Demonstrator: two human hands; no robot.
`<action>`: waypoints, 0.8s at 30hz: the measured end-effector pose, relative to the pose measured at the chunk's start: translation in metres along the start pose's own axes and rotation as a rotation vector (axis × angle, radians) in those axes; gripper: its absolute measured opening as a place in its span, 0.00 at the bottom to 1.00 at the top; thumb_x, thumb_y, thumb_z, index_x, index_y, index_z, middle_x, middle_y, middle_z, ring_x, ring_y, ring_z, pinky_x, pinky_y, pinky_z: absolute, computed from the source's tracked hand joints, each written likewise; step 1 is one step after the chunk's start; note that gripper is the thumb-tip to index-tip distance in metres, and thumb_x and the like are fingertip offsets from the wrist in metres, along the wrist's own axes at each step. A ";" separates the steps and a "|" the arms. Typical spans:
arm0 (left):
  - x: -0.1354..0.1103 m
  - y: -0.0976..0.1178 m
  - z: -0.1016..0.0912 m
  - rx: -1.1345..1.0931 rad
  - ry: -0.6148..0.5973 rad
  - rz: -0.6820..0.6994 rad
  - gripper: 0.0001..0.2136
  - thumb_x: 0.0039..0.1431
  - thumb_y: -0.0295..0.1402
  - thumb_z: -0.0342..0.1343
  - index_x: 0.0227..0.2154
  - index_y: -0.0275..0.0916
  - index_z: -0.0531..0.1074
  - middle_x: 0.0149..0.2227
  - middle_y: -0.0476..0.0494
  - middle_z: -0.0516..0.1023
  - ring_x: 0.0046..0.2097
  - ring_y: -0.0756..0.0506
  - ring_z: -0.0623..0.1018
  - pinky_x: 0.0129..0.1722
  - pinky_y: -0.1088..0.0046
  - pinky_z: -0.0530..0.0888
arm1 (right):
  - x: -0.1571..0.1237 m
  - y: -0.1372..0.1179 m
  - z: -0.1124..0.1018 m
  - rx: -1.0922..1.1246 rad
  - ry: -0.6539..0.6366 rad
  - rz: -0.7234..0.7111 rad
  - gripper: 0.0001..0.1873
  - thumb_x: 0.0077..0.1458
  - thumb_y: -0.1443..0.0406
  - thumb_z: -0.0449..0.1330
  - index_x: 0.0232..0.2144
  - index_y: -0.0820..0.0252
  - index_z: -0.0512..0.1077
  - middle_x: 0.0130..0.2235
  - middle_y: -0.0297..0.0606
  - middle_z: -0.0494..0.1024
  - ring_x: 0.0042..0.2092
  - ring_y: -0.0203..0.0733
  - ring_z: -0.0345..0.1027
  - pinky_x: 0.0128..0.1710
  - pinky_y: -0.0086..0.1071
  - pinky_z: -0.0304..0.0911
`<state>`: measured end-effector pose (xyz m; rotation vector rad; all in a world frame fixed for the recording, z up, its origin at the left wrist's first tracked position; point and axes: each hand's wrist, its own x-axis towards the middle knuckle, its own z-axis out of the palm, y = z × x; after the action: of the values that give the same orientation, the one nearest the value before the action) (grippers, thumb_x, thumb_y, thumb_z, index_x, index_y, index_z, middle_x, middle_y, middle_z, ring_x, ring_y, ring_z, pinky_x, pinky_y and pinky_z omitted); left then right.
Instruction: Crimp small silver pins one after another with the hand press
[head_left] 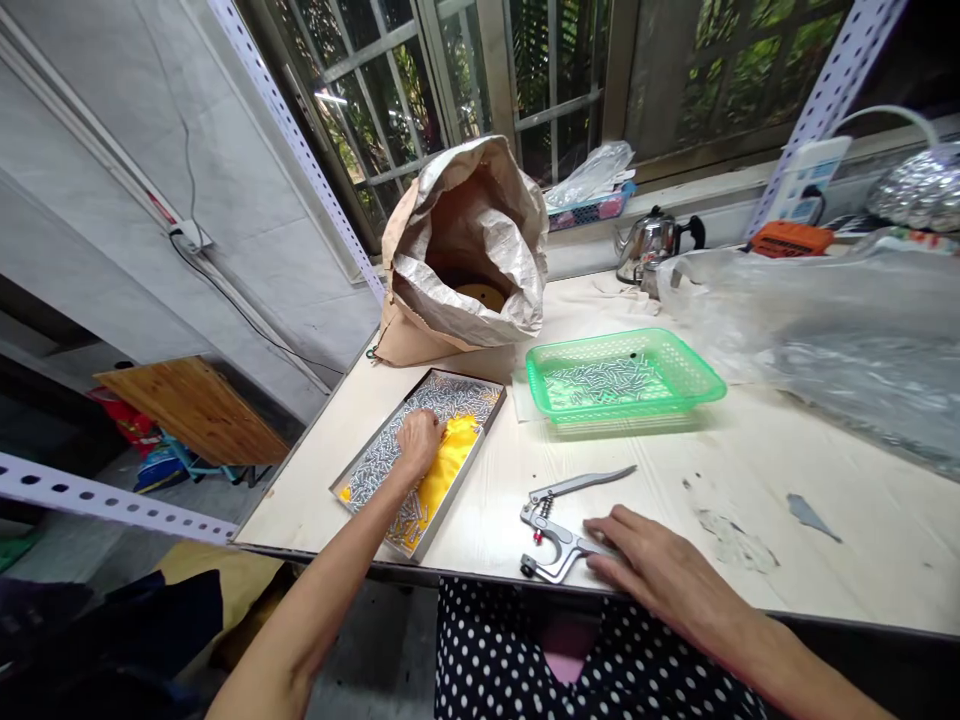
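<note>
My left hand is over a shallow tray of small silver metal pieces, which look like screws or rivets, on a yellow lining. Its fingers are bent together among the pieces at the edge of the bare yellow patch. Whatever they pinch is hidden. Near the front edge of the table, my right hand has its thumb and fingers around the lower handle of metal hand pliers. These pliers lie on the table with their handles spread and their curved jaw facing left.
A green plastic basket with similar metal pieces stands behind the pliers. An open paper sack rises at the back left. Clear plastic sheeting covers the right side, near a metal kettle and an orange item.
</note>
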<state>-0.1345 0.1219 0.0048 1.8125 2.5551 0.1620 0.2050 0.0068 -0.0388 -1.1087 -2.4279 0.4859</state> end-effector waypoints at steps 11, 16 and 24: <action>0.000 -0.001 -0.011 -0.053 -0.006 0.011 0.06 0.55 0.27 0.54 0.31 0.35 0.77 0.43 0.37 0.78 0.45 0.42 0.76 0.37 0.73 0.67 | -0.009 0.006 0.021 -0.033 0.069 0.008 0.09 0.62 0.65 0.56 0.45 0.55 0.71 0.38 0.39 0.71 0.37 0.45 0.69 0.37 0.39 0.66; -0.040 0.004 -0.028 -0.173 -0.046 0.145 0.07 0.59 0.30 0.52 0.34 0.37 0.75 0.35 0.45 0.79 0.37 0.46 0.77 0.36 0.75 0.69 | -0.008 0.004 0.012 -0.015 0.019 -0.015 0.07 0.63 0.66 0.55 0.43 0.57 0.71 0.38 0.39 0.71 0.39 0.44 0.69 0.38 0.36 0.65; -0.140 0.042 0.000 -0.240 -0.208 0.638 0.07 0.63 0.28 0.48 0.35 0.37 0.72 0.37 0.42 0.76 0.40 0.45 0.74 0.41 0.71 0.70 | -0.002 0.000 0.003 -0.083 -0.064 -0.012 0.07 0.65 0.65 0.53 0.35 0.60 0.69 0.37 0.40 0.72 0.38 0.42 0.67 0.38 0.34 0.61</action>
<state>-0.0482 0.0038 0.0009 2.3180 1.6685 0.2497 0.2044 0.0049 -0.0420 -1.1277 -2.5292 0.4270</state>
